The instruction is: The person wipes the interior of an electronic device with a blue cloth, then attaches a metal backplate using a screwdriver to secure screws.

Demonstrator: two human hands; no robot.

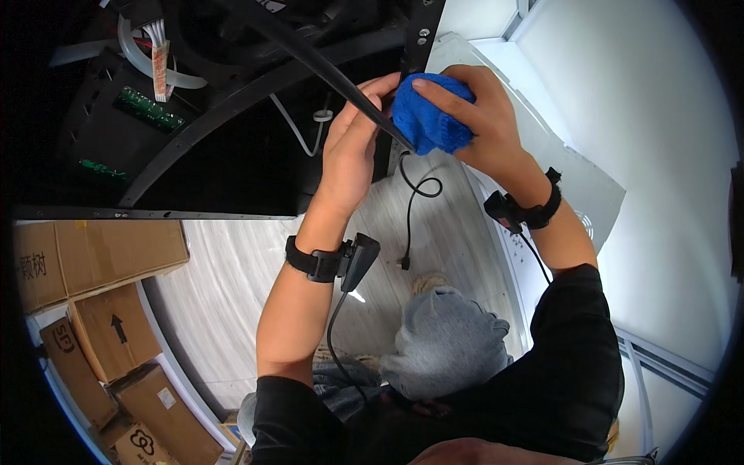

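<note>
A crumpled blue cloth is gripped in my right hand, its fingers closed over it. The cloth is pressed against the edge of the black cabinet frame. My left hand reaches up beside it, fingers stretched out toward the same edge and partly behind a black bar. This bar slants down across the cabinet and ends by the cloth. I cannot see what lies under the left fingertips.
Green circuit boards and bundled wires sit inside the cabinet. A black cable with a plug hangs below the cloth. Cardboard boxes are stacked at the lower left. A pale grey panel stands at right by the white wall.
</note>
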